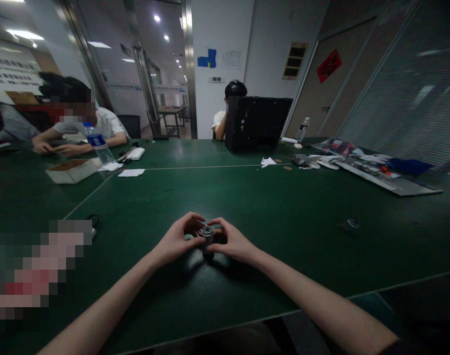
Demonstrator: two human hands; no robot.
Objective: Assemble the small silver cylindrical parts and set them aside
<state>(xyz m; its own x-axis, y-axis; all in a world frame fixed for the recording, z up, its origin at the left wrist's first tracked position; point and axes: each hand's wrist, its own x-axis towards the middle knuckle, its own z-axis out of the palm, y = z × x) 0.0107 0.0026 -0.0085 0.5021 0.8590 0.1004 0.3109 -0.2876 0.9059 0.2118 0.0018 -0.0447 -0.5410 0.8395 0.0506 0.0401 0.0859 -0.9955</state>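
Observation:
A small upright metal cylinder [207,239] with a dark base and a round hole in its top stands on the green table mat [284,207], near the mat's front edge. My left hand [176,241] curves around it from the left, fingertips on its upper part. My right hand [234,241] closes on it from the right, and the two hands nearly meet. A thin flat piece shows behind the cylinder's top, partly hidden by my fingers. The cylinder's far side is hidden.
A small dark metal part [348,225] lies to the right. Farther back stand a plastic water bottle [98,143], an open cardboard box [72,170] and a black computer case [254,123]. Papers and assorted items lie at the back right. Co-workers sit at the far left and behind the case.

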